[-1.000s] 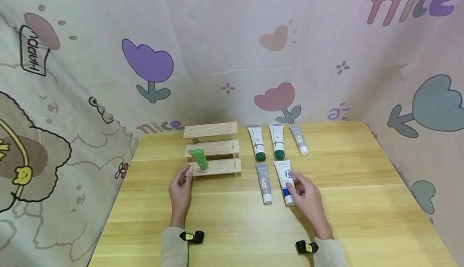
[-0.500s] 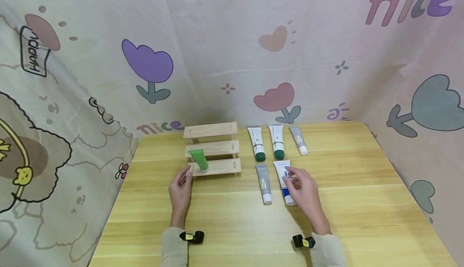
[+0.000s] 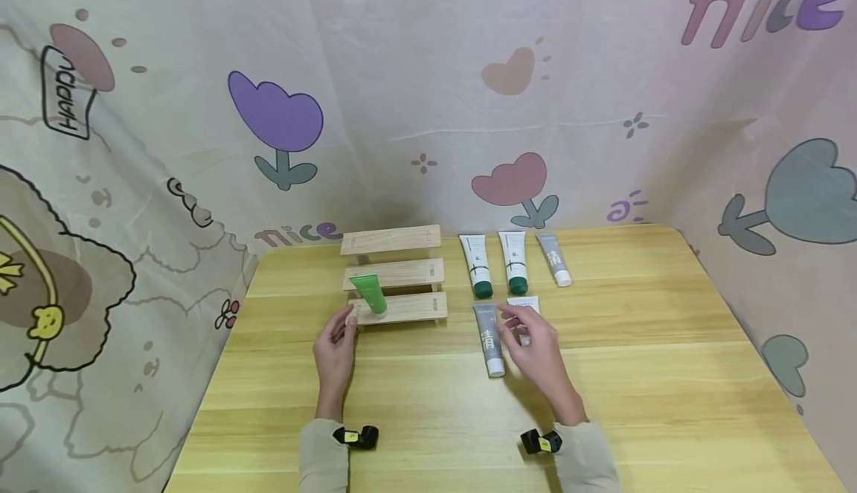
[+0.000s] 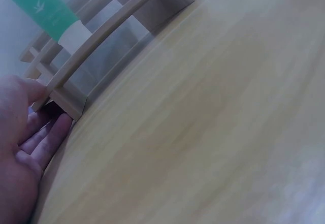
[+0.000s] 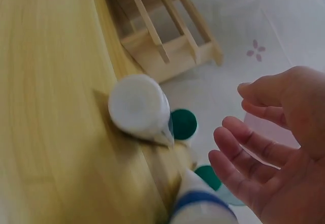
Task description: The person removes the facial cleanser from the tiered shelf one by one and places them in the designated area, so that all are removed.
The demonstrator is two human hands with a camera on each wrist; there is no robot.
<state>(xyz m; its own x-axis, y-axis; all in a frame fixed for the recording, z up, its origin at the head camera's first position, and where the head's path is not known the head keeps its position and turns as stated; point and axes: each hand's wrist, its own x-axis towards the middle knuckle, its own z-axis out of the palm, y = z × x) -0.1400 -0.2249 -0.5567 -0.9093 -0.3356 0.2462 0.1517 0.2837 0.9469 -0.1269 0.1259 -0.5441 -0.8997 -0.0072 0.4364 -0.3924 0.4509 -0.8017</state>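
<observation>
My left hand point(image 3: 335, 348) grips the front left corner of a three-step wooden rack point(image 3: 415, 307); in the left wrist view its thumb lies on the lowest step, fingers at the leg below. A green tube point(image 3: 370, 294) stands upright on that step, white cap point(image 4: 76, 37) down. My right hand point(image 3: 533, 344) holds nothing, its fingers loosely bent apart in the right wrist view. It hovers over a white tube with a blue band point(image 5: 200, 197), covering most of it in the head view. Its fingertips are right beside a grey tube point(image 3: 489, 337) lying on the table.
Behind these lie two white tubes with green caps, the left one point(image 3: 477, 264) and the right one point(image 3: 514, 262). Another grey tube point(image 3: 554, 259) lies to their right. The wooden table point(image 3: 669, 374) ends at a patterned cloth backdrop point(image 3: 388, 69).
My right hand has left the blue-banded white tube and moved left toward the nearer grey tube. The left hand stays at the rack.
</observation>
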